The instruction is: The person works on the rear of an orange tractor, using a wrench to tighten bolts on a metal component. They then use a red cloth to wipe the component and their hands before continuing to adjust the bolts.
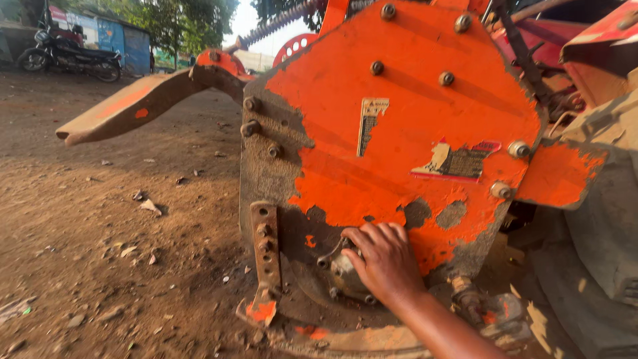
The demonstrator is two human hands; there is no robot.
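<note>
- Low on the side of an orange farm machine, one hand (385, 262) rests against a round grey hub cap (345, 272). Which hand it is cannot be told for sure; the forearm enters from the lower right, so it reads as the right hand.
- The fingers (362, 238) lie close together, curled over the top and right edge of the hub cap, gripping it; the thumb is hidden.
- The hub cap sits near the bottom of the orange side plate (399, 119), in a patch where paint has worn to bare grey metal. Its axis points straight out of the plate, toward the viewer.
- The side plate stands upright, its long axis running up and down, studded with bolts and bearing two torn labels.
- Just left of the hub cap, a rusty drilled bracket (266, 246) stands vertically.
- A curved metal skid arm (133, 103) reaches out to the upper left over the dirt ground (86, 219).
- Far off at upper left, a parked motorcycle (66, 53).
</note>
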